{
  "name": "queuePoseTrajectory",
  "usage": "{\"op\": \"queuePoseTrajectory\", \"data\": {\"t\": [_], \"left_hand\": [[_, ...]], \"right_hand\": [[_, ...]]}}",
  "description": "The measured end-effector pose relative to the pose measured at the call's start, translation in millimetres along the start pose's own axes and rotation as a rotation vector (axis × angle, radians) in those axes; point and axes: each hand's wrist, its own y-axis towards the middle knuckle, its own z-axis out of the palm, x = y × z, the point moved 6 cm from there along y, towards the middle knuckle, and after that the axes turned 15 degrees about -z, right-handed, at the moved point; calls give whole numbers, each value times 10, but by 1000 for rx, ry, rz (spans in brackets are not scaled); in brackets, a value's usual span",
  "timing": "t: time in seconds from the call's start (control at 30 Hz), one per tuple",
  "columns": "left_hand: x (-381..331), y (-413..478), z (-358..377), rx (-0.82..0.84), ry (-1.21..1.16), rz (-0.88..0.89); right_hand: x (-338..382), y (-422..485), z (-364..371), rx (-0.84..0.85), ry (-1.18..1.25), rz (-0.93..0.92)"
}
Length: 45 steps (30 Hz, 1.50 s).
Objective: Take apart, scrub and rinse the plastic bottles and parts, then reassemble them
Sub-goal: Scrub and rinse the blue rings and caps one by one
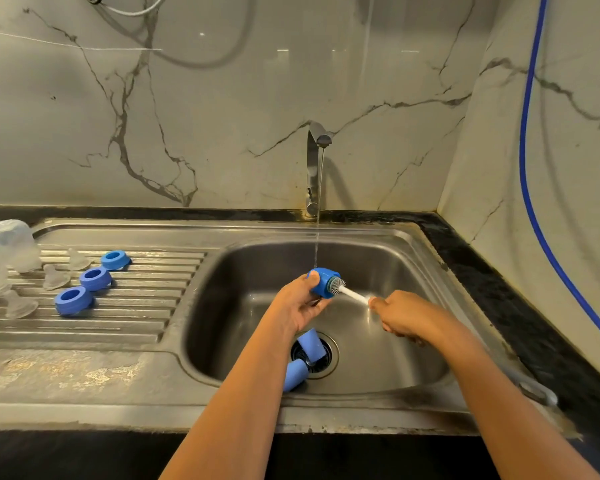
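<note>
A blue plastic screw ring (321, 280) is gripped in the left hand (297, 303) under the thin tap stream (316, 244), and a white-handled bristle brush (338, 285), pinched in the curled right hand (400, 315), is set into its round opening. Well left of the hands, three smooth blue rings (94, 278), soft translucent teats (54, 277) and clear upturned bottles (11, 244) are laid on the ribbed steel drainboard (146, 306), seemingly already washed. Two blue caps (310, 344) lie below the hands by the drain, so some scrubbing and all reassembly are judged still to be done.

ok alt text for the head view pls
Over a steel sink, the left hand holds a blue ring under the running tap while the right hand holds a white brush in its opening. Three more rings, teats and bottles sit on the drainboard.
</note>
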Motion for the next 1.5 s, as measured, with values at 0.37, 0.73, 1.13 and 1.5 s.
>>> {"op": "queuePoseTrajectory", "data": {"t": [0.37,0.73,1.13,1.5], "left_hand": [[-43,64,-58,-29,-31,6],[-91,32,-61,22,-94,13],[-41,76,-62,1,-54,14],[-67,116,-52,-57,37,104]], "right_hand": [[4,-13,-80,-25,69,-19],[94,-20,-71,-51,-4,-111],[82,1,15,-23,-138,-89],[29,5,58,69,-37,11]]}}
